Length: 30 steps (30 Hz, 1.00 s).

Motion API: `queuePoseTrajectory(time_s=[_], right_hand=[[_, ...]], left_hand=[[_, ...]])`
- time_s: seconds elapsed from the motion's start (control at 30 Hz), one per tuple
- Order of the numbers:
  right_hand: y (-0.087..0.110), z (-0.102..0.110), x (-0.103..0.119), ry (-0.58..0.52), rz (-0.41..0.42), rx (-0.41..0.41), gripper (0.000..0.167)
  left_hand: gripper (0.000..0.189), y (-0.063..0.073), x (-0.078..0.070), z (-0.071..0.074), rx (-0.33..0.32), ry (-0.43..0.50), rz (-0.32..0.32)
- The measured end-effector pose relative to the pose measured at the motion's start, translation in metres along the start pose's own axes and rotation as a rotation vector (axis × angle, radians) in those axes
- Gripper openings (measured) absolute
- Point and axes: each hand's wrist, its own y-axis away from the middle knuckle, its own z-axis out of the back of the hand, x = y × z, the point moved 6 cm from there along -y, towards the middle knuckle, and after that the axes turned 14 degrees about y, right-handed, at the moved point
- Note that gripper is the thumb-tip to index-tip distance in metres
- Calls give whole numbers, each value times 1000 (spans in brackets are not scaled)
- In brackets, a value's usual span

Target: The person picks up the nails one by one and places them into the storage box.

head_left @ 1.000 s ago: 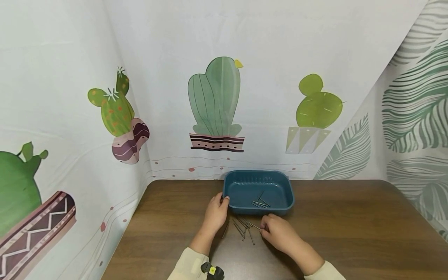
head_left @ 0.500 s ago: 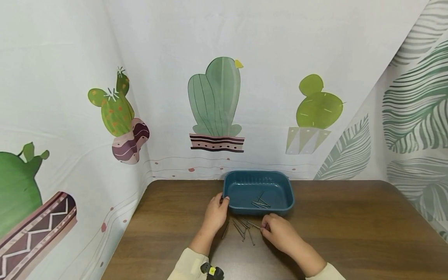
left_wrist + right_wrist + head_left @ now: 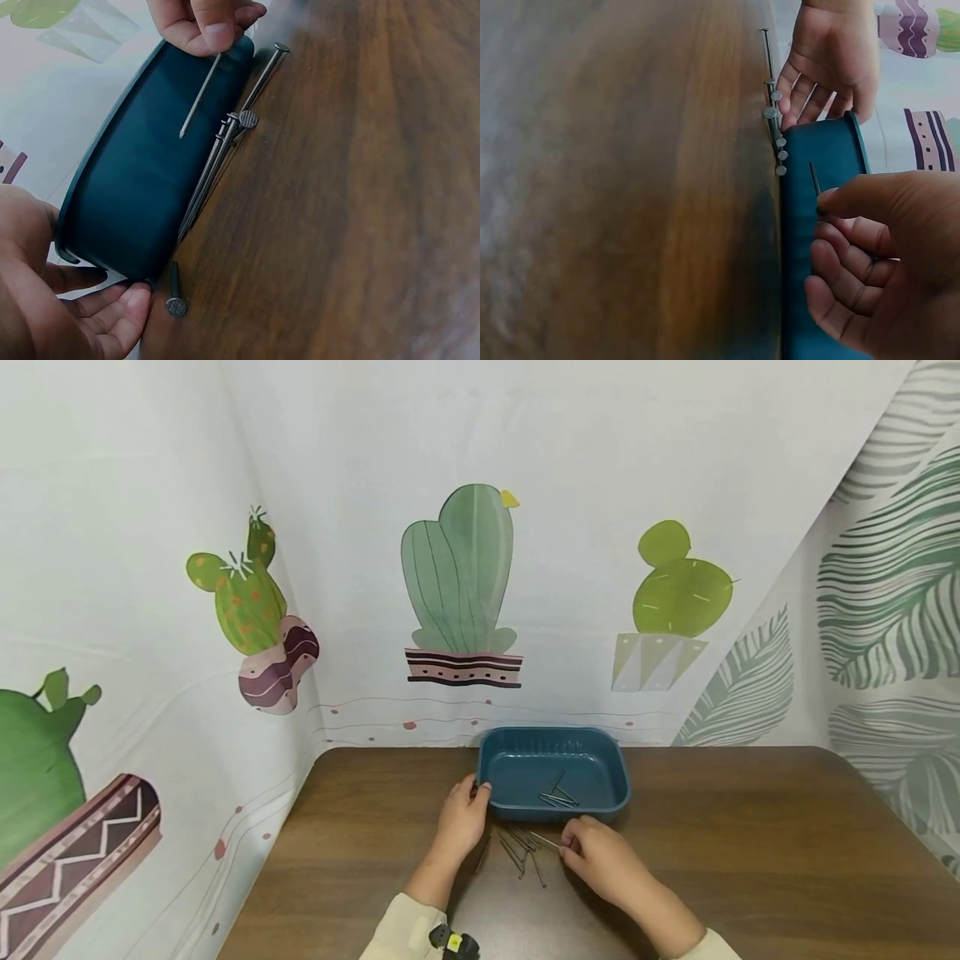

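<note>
Dark teal tray, seemingly grey nails

I've got smooth, thin metal in this nail, rough cross-hatched heads on the other metal nails, lightly glossy plastic on the tray, sheeny wood grain across the table, matt cloth in my sleeve.

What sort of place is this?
Probably a small indoor work corner; the wider room isn't shown. A brown wood-look table sits before a white wall covering printed with cacti, and on it are a blue tray and loose nails.
</note>
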Motion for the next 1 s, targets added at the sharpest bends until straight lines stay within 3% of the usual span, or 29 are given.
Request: queuePoseTrajectory(time_s=[0.53, 0.7, 1.0], right_hand=[[-1, 27, 7, -127, 162, -134, 13], [-6, 37, 1, -169, 128, -184, 13], [-21, 49, -19, -133, 55, -280, 8]], left_hand=[[44, 0, -1, 0, -4, -4, -9], [44, 0, 0, -1, 6, -5, -10], [46, 1, 1, 0, 4, 1, 2]])
